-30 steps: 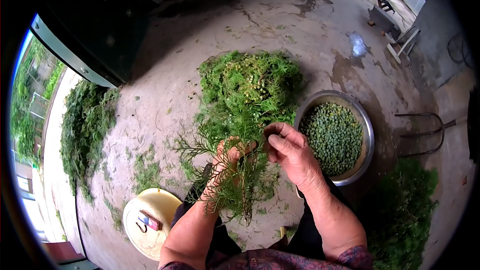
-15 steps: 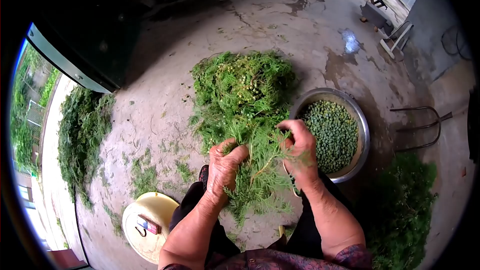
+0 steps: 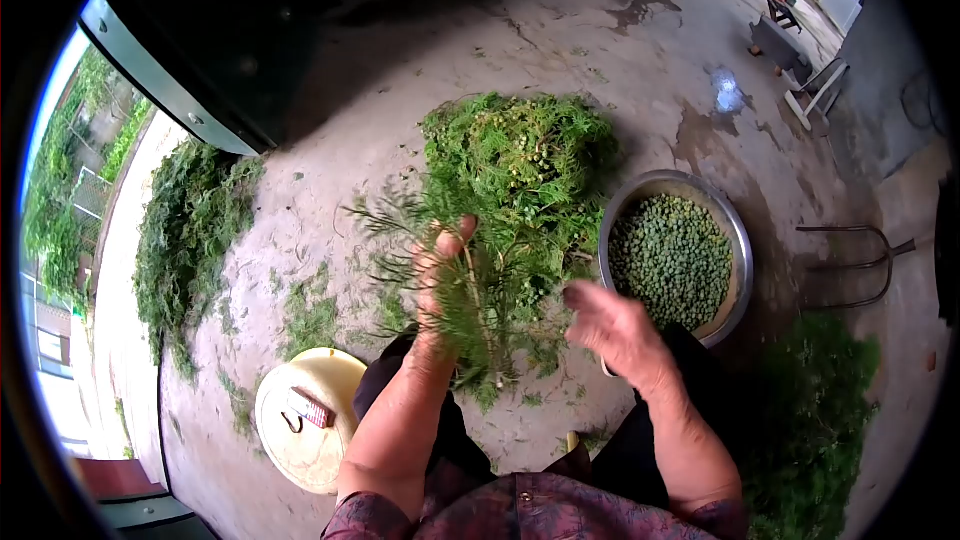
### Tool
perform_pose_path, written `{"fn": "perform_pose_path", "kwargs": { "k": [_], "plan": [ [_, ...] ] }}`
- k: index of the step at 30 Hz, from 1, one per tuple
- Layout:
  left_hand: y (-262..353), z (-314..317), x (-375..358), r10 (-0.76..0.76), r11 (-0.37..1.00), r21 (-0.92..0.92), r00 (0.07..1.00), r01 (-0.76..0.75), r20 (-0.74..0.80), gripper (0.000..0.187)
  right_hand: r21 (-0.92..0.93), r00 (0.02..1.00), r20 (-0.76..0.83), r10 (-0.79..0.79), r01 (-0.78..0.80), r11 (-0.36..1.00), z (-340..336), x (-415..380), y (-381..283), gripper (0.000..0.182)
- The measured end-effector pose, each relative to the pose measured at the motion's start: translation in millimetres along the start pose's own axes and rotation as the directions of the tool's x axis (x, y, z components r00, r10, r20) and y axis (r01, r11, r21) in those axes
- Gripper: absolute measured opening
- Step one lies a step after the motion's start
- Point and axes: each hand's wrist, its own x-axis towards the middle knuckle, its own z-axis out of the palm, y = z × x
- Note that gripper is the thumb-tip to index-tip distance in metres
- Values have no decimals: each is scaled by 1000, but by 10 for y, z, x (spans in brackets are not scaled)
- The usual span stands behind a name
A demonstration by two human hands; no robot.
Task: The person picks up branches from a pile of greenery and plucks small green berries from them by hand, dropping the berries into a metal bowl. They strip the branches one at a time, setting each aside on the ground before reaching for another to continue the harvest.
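My left hand (image 3: 436, 285) is closed round the stem of a green leafy branch (image 3: 470, 320), whose feathery sprays spread to both sides and partly cover the fingers. To its right, my right hand (image 3: 618, 333) is apart from the branch, beside the rim of the metal basin. Motion blurs its fingers, but they look stretched out with the thumb apart, and nothing shows in them. Small round green cones or berries fill much of the metal basin (image 3: 745, 270). Beyond my hands lies a heap of cut green branches (image 3: 530, 150) with pale cones among the leaves.
A round cream-coloured stool or lid (image 3: 310, 460) bears a small patterned box (image 3: 311, 407). More greenery lies in a left pile (image 3: 190, 240) and a dark right pile (image 3: 810, 420). A metal fork (image 3: 880, 265) rests on the right, and scraps litter the concrete floor (image 3: 400, 120).
My left hand has lifted the branch forward, away from my body. My right hand has let go of the greenery and drawn back slightly. The whole view has shifted a little.
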Motion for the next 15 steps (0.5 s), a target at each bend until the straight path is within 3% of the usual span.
{"fn": "perform_pose_path", "kwargs": {
  "k": [1, 3, 4, 6, 7, 8, 11, 12, 13, 14, 15],
  "plan": [
    [6, 26, -55, 24, 1000, 13, 999, -24, -28, 37, 72, 988, 119, -94, 86, 994, 193, -114, 8, 81],
    [21, 54, -90, 147, 961, 214, 979, -175, 143, 10, -94, 948, 201, -246, 269, 958, 450, -190, 116, 89],
    [10, 58, -149, 144, 935, 296, 972, -195, 185, 9, -34, 966, 141, -217, 224, 974, 574, -230, 98, 71],
    [40, 191, -364, 222, 858, 397, 932, -326, 286, 8, -494, 977, 22, -212, 195, 847, 703, -360, 557, 54],
    [-48, 136, -396, 157, 842, 461, 944, -282, 290, 11, -580, 983, -18, -180, 137, 803, 701, -336, 694, 44],
    [-24, 224, -485, 190, 771, 531, 923, -352, 335, 14, -657, 987, -57, -148, 74, 750, 698, -311, 831, 35],
    [72, 358, -698, 125, 410, 746, 843, -524, 523, 21, -289, 951, -220, -217, 149, 946, 747, -423, 409, 25],
    [129, 438, -809, 246, 383, 643, 745, -663, 621, 38, -165, 945, -269, -185, 144, 976, 758, -463, 388, 34],
    [149, 469, -912, 324, 206, 623, 653, -754, 684, 58, -37, 938, -314, -145, 141, 989, 761, -515, 397, 44],
    [246, 479, -1041, 305, 100, 590, 590, -801, 748, 62, -345, 928, -306, -210, 97, 934, 706, -526, 645, 48],
    [337, 448, -1169, 273, -5, 548, 526, -836, 805, 65, 120, 950, -293, -107, 148, 982, 694, -554, 586, 39]
  ]
}}
